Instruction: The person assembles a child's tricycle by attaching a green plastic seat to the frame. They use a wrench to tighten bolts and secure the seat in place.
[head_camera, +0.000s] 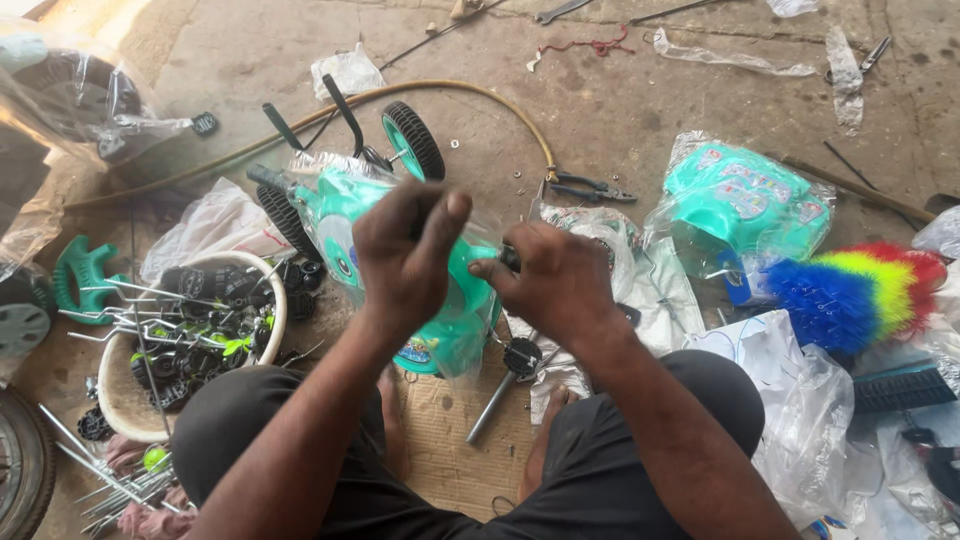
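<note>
Teal toy car (455, 320) half hidden behind both hands' fingers (440, 215).

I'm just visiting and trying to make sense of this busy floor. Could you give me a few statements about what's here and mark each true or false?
1. Both hands, left hand and right hand, are on the teal toy vehicle. True.
2. The toy vehicle is bright red. False: it is teal, in clear plastic wrap.
3. Pliers lie on the floor beyond the hands. True.
4. The white basin is empty. False: it holds black wheels and metal rods.
5. A rainbow-coloured brush lies at the right. True.
</note>
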